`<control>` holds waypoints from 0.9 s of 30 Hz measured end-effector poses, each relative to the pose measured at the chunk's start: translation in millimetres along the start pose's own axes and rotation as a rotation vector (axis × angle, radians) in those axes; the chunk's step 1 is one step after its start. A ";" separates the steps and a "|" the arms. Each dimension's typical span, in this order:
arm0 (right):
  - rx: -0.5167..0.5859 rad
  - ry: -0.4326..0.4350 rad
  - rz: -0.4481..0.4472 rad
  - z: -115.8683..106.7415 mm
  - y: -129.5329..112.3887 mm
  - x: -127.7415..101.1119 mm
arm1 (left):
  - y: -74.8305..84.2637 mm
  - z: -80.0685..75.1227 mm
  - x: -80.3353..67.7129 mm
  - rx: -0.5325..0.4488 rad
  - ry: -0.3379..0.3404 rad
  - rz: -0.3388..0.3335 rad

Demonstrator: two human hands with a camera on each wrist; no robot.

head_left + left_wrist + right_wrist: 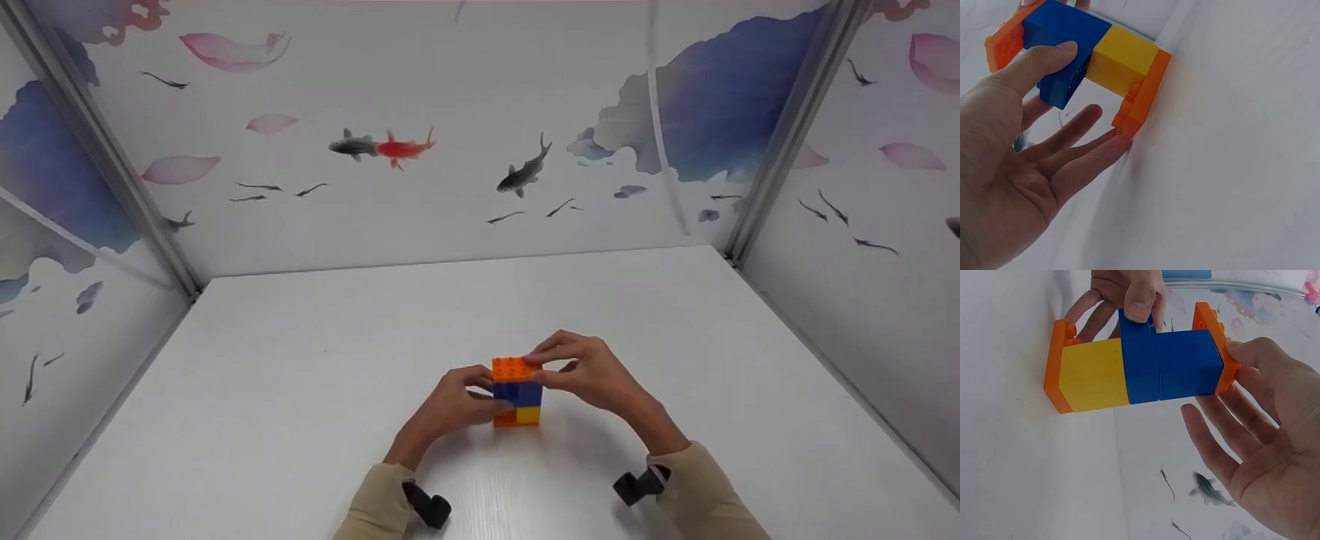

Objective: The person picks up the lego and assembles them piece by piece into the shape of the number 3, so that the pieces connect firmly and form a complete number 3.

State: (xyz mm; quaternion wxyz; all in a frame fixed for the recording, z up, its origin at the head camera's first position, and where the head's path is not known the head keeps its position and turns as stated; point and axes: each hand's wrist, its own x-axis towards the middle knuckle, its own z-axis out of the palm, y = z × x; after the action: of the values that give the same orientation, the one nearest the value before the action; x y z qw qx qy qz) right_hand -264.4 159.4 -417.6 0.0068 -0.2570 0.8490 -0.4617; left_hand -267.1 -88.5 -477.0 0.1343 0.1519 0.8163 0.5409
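Beige sleeves and dark wrist-camera mounts sit at the bottom of the head view, and beyond them both hands meet at a small stack of plastic studded building bricks [517,391] standing near the middle of the white surface [300,390]. From the bottom up the stack has a thin orange base plate [1055,385], a yellow brick [1094,375], blue bricks [1171,365] and a thin orange top plate [512,367]. Its long axis is upright, rising straight off the surface. The left hand [456,405] comes in from the left and steadies the lower half: its thumb [1044,59] presses on the blue brick, while straight fingers [1092,154] reach down to the edge of the orange base plate, so it is bracing the stack between thumb and fingers. The right hand [589,371] comes from the right and sits higher, with a fingertip [1241,354] against the orange top plate and its other fingers spread loosely beneath. Whether it truly pinches the plate or only presses on it is hard to tell, since the head view is small and the wrist view shows just one contact. The right hand is the nearer to the top plate, and the left to the base. Printed panels with fish and petals [390,146] wall in the surface on three sides.
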 end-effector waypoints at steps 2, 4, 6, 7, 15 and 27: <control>0.011 0.002 0.008 0.2 0.1 0.5 | -0.9 -0.2 0.0 -0.003 -0.001 0.004; 0.015 0.004 0.013 0.5 0.1 0.6 | -1.8 -0.4 0.3 -0.009 -0.003 0.005; 0.018 0.002 0.012 1.0 0.1 0.6 | -2.1 -0.3 -0.2 -0.006 -0.001 0.003; 0.015 0.000 0.009 1.3 0.3 0.5 | -2.1 -0.2 -0.5 -0.005 0.001 0.002; -0.005 0.001 -0.008 1.7 -0.2 -0.3 | -0.1 -0.1 -1.1 -0.002 -0.004 -0.015; 0.054 -0.062 -0.001 2.0 12.7 4.6 | 0.2 -4.3 -1.4 -0.008 -0.034 0.016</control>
State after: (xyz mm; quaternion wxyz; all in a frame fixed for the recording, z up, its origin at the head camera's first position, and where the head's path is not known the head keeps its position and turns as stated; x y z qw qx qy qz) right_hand -273.3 161.4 -427.7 0.0399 -0.2712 0.8356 -0.4761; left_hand -267.4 -92.5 -475.0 0.1445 0.1670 0.8105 0.5425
